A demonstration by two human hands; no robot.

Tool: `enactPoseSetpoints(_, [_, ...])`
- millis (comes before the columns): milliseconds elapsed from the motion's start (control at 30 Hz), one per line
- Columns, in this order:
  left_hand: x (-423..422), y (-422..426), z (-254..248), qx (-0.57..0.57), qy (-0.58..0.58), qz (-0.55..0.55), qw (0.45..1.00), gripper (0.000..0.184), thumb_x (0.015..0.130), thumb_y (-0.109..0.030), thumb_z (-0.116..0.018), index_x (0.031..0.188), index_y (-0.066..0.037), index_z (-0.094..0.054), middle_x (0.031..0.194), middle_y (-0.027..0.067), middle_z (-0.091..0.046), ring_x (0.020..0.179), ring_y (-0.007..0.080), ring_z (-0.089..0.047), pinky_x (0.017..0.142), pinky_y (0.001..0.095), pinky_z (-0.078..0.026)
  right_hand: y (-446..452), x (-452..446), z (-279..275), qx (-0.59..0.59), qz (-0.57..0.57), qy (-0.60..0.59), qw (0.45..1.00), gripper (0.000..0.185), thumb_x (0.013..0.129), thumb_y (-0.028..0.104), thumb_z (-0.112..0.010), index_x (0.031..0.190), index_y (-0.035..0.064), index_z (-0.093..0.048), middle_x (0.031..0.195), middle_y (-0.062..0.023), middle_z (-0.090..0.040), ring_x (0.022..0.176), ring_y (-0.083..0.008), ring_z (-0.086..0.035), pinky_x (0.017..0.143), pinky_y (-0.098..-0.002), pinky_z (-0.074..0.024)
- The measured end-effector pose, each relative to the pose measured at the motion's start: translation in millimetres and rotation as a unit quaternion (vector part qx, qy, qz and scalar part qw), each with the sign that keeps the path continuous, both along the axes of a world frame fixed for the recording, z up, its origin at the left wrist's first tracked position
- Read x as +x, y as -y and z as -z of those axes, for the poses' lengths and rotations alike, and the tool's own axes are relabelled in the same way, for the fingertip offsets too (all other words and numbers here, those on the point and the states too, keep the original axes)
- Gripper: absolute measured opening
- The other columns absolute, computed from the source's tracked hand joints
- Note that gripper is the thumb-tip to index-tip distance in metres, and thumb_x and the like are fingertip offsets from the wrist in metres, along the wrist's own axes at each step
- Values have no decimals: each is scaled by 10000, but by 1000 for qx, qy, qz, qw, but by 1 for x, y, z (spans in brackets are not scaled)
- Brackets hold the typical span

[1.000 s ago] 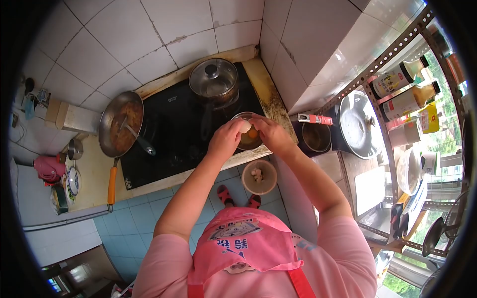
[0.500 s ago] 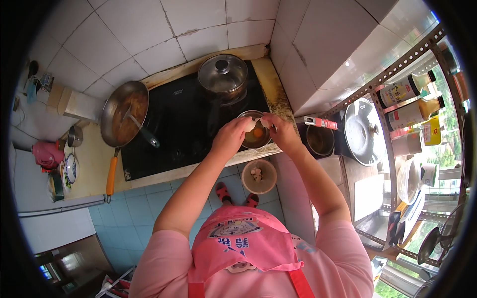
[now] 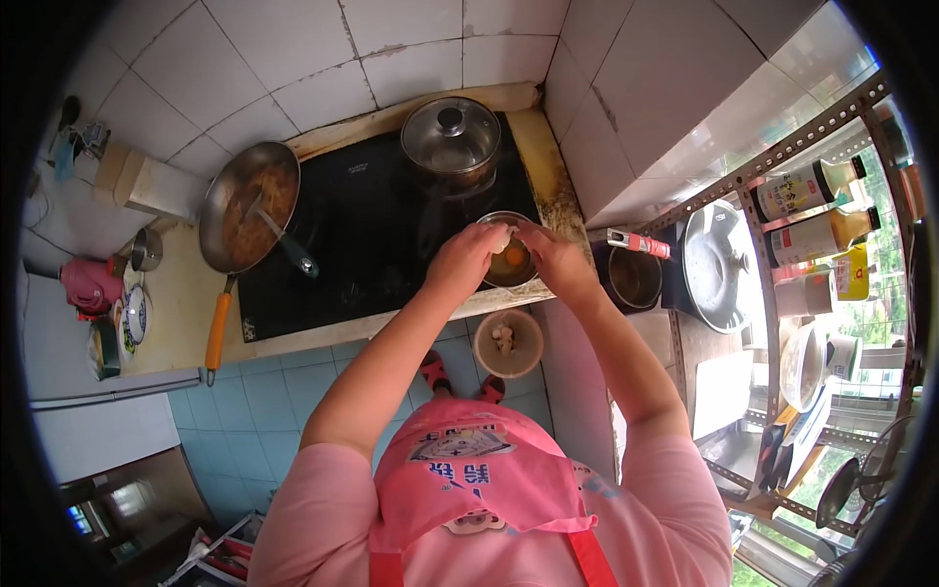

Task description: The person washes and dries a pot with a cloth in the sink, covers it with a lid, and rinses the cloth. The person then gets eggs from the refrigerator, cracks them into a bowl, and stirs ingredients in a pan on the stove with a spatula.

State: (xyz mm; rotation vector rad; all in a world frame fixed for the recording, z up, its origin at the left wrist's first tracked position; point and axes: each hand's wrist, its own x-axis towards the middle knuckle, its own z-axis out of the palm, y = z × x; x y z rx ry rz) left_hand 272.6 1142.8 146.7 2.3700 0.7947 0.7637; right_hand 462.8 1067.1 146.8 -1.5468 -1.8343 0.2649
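Observation:
Over a metal bowl [image 3: 509,281] at the front right of the cooktop, my left hand [image 3: 464,259] is closed on a piece of eggshell [image 3: 505,238]. My right hand [image 3: 559,260] is pinched beside it, its fingertips almost meeting the left ones. It holds the other shell piece, now mostly hidden behind its fingers. Inside the bowl lies raw egg with an orange yolk [image 3: 515,254]. Below the counter edge stands a bin [image 3: 509,370] with eggshells [image 3: 503,338] in it.
A frying pan [image 3: 279,161] with brown food and a spatula [image 3: 293,251] sits at the left, its orange handle [image 3: 218,333] past the counter edge. A lidded glass pot [image 3: 451,147] stands behind the bowl. A small pot [image 3: 634,279] and bottles [image 3: 807,191] are at right.
My fingertips have come closer together above the bowl. The shell piece in my right hand, visible before, is now mostly covered. The whole view has shifted slightly.

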Motion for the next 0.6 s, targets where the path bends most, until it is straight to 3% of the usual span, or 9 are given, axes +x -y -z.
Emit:
enactPoseSetpoints(100, [1, 0, -2, -17, -76, 26, 997, 529, 762, 16, -604, 1247, -184, -537, 1052, 91, -583, 925, 310, -607, 771, 390, -522, -3, 2, 3, -1, 13, -17, 1000, 344, 786, -77, -495, 1076, 87, -578, 1140, -131, -629, 931, -361, -627, 767, -416, -535])
enactPoseSetpoints(333, [6, -13, 6, 28, -129, 82, 988, 510, 773, -23, -590, 1237, -236, -573, 1054, 62, -581, 915, 266, -618, 757, 374, -531, -5, 2, 4, -9, 4, -28, 1000, 367, 770, -91, -507, 1089, 80, -565, 1130, -132, -632, 953, -366, -622, 767, -414, -531])
enactPoseSetpoints(533, [10, -16, -5, 32, -219, 88, 971, 436, 837, -66, -528, 1217, -271, -587, 1005, 69, -601, 893, 261, -632, 730, 373, -536, -8, -1, 1, 16, -6, -11, 1000, 320, 778, -71, -534, 1062, 74, -562, 1141, -131, -628, 959, -365, -621, 767, -409, -537])
enactPoseSetpoints(600, [12, -19, -2, 92, -233, 94, 964, 375, 872, -111, -514, 1205, -269, -581, 953, 85, -605, 861, 237, -657, 671, 350, -545, -8, -4, -6, 23, -9, -10, 1000, 297, 783, -61, -545, 1048, 71, -563, 1138, -131, -630, 956, -363, -623, 761, -409, -539])
